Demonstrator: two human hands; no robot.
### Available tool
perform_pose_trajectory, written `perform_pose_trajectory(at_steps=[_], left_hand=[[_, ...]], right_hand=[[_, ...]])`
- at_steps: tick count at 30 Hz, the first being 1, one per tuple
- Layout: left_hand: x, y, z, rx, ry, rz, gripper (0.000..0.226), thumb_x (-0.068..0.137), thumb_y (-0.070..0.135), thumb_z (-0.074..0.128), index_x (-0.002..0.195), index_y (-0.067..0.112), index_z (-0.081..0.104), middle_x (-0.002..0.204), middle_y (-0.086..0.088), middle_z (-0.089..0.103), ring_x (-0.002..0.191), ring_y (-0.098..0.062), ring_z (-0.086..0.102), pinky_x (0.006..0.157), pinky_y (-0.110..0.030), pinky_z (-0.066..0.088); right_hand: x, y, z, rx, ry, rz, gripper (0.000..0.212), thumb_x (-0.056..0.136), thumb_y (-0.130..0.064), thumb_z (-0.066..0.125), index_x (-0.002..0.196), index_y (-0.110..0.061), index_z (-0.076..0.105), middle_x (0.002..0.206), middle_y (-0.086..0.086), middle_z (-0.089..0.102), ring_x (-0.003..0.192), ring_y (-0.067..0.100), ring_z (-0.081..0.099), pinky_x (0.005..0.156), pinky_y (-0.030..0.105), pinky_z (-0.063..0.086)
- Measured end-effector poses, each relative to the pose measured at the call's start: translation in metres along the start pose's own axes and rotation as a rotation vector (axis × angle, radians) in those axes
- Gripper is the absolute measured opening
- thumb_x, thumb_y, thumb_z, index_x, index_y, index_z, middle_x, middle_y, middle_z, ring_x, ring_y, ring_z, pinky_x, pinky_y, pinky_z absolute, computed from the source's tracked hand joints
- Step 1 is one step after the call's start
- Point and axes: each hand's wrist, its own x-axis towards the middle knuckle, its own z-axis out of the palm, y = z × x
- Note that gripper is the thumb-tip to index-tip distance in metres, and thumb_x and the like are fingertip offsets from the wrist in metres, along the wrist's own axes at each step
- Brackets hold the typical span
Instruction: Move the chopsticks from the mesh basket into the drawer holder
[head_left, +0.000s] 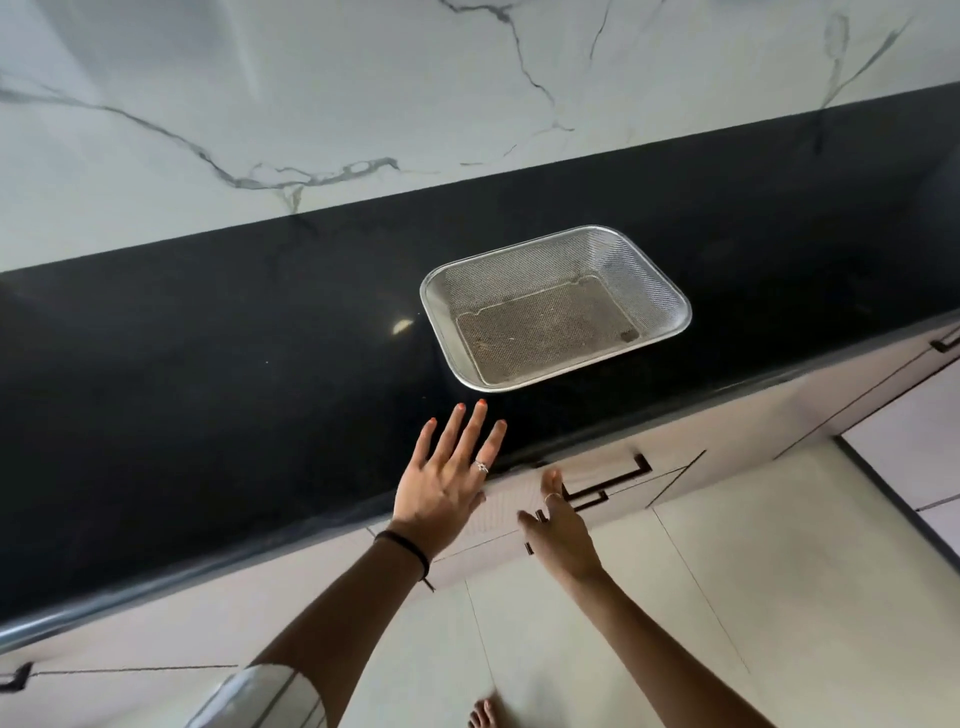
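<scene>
I see the mesh basket (555, 307) sitting on the black countertop (208, 374), near its front edge, and I see only bare mesh on its floor; I can make out no chopsticks anywhere in my view. My left hand (444, 480) lies just in front of the basket, down and to the left of its near corner, not touching it. Its fingers are straight and spread, palm down over the counter's front edge, holding nothing. A ring shows on one finger and a dark band (408, 551) circles the wrist. My right hand (563, 525) is lower, in front of the closed drawer front (597, 478) below the counter, fingers loosely extended and empty, close to the dark drawer handle (608, 486); whether the fingertips touch the handle I cannot tell. Behind the counter rises a white marble-veined backsplash (363, 93). Pale floor tiles (727, 597) lie below, with a bare foot (485, 714) at the bottom edge.
</scene>
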Motion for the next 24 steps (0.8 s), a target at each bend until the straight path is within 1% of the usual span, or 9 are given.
perform_pose_trajectory(at_steps=[2,4,8,11,14,17,19,21,24], left_hand=[[-0.001,0.000,0.003,0.033,0.080,0.029,0.089,0.070,0.029,0.083,0.147,0.015,0.038,0.151,-0.013,0.036,0.137,-0.032,0.037,0.105,-0.050,0.040],[-0.001,0.001,0.004,0.054,0.139,0.039,0.081,0.073,0.016,0.079,0.145,0.014,0.042,0.149,-0.014,0.039,0.135,-0.033,0.041,0.103,-0.049,0.043],[0.001,0.003,0.004,0.079,0.136,0.023,0.079,0.073,0.010,0.075,0.144,0.016,0.042,0.148,-0.012,0.042,0.133,-0.032,0.044,0.101,-0.046,0.046],[0.000,0.003,0.004,0.064,0.116,0.007,0.079,0.077,0.014,0.074,0.146,0.018,0.036,0.150,-0.011,0.038,0.135,-0.031,0.041,0.104,-0.045,0.043],[0.000,0.002,0.002,0.042,0.015,-0.014,0.079,0.091,0.025,0.062,0.153,0.019,0.013,0.159,-0.010,0.016,0.145,-0.031,0.020,0.115,-0.046,0.025],[0.001,0.000,-0.002,-0.033,-0.159,-0.011,0.078,0.099,0.054,0.035,0.151,0.024,-0.015,0.158,-0.004,-0.017,0.147,-0.028,-0.010,0.118,-0.044,-0.004],[-0.002,-0.004,-0.015,-0.103,-0.126,0.004,0.071,0.097,0.061,0.022,0.155,0.024,0.003,0.161,-0.002,-0.006,0.148,-0.024,-0.001,0.119,-0.041,0.001],[-0.005,-0.011,-0.034,-0.135,0.015,0.054,0.065,0.097,0.057,0.023,0.148,0.019,0.036,0.157,-0.002,0.026,0.143,-0.019,0.030,0.115,-0.039,0.022],[-0.005,-0.031,-0.066,-0.153,0.260,0.089,0.051,0.096,0.046,0.036,0.124,0.014,0.065,0.133,-0.002,0.060,0.120,-0.017,0.058,0.100,-0.036,0.043]], right_hand=[[0.007,0.000,0.005,0.018,0.017,0.002,0.067,0.094,-0.005,0.046,0.151,-0.010,0.011,0.161,0.002,0.000,0.146,0.011,0.012,0.118,0.027,0.018],[0.015,-0.003,0.008,0.025,0.044,0.022,0.062,0.093,-0.004,0.046,0.149,-0.006,0.020,0.160,0.006,0.010,0.138,0.014,0.031,0.111,0.028,0.026],[0.029,-0.010,0.010,-0.026,0.095,0.063,0.050,0.093,-0.008,0.049,0.141,-0.001,0.038,0.151,0.012,0.038,0.140,0.023,0.034,0.106,0.021,0.027],[0.030,-0.010,0.010,-0.085,0.111,0.062,0.046,0.093,-0.010,0.050,0.138,-0.002,0.042,0.145,0.014,0.045,0.131,0.026,0.044,0.087,0.015,0.031],[0.026,-0.013,0.003,-0.185,0.072,0.009,0.048,0.093,-0.009,0.048,0.140,-0.003,0.039,0.147,0.013,0.042,0.132,0.026,0.044,0.088,0.016,0.033],[0.015,-0.029,-0.017,-0.491,-0.153,0.043,0.046,0.094,-0.014,0.044,0.139,-0.009,0.040,0.135,0.014,0.054,0.109,0.024,0.058,0.075,0.023,0.045],[0.004,-0.042,-0.029,-0.711,-0.342,0.016,0.039,0.091,-0.020,0.046,0.129,-0.014,0.049,0.123,0.009,0.060,0.102,0.024,0.060,0.071,0.027,0.048],[-0.009,-0.061,-0.036,-0.757,-0.427,-0.098,0.030,0.087,-0.023,0.048,0.114,-0.020,0.058,0.110,0.003,0.065,0.093,0.022,0.063,0.064,0.025,0.046],[-0.027,-0.092,-0.046,-0.608,-0.391,-0.327,0.043,0.085,-0.006,0.041,0.121,-0.018,0.060,0.127,0.003,0.063,0.114,0.019,0.061,0.094,0.026,0.048]])
